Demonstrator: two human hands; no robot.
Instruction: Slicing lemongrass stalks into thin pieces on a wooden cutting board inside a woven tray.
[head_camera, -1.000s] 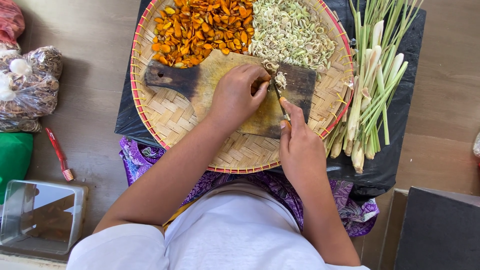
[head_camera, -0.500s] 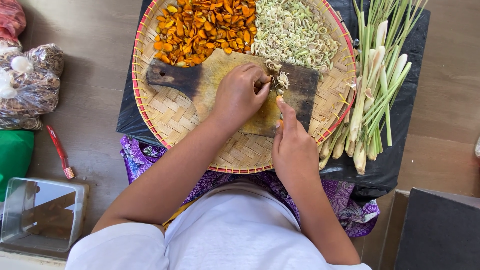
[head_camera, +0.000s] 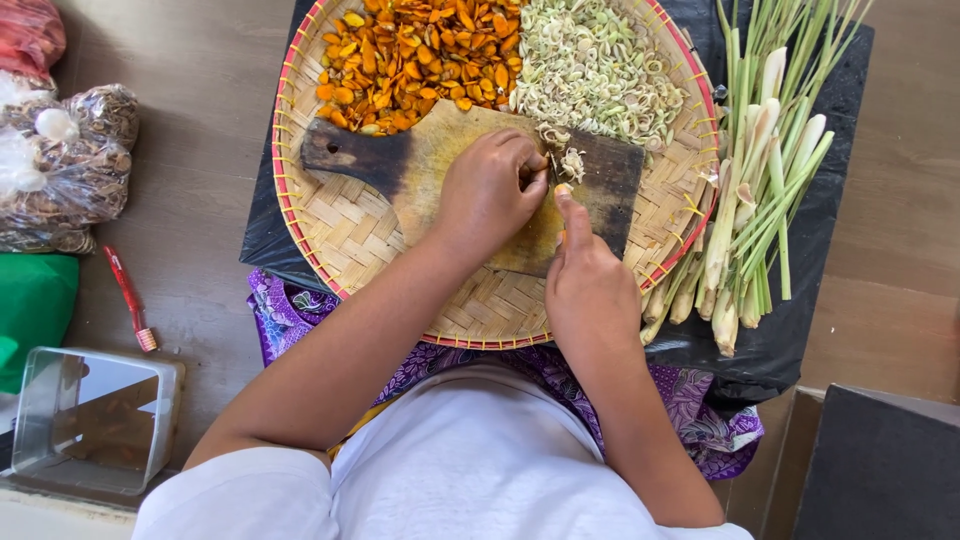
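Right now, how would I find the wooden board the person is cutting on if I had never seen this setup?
Look for the big round woven tray with a red rim, resting on a black sheet. The cutting board lies across its middle, under the left hand and the right hand. Unlike the orange slices and pale green shreds heaped behind it, it is one flat, dark, stained slab with a handle.

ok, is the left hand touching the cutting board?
Touching. In the head view the left hand lies curled on top of the cutting board, fingers pressed down beside the small heap of cut pieces, no gap visible.
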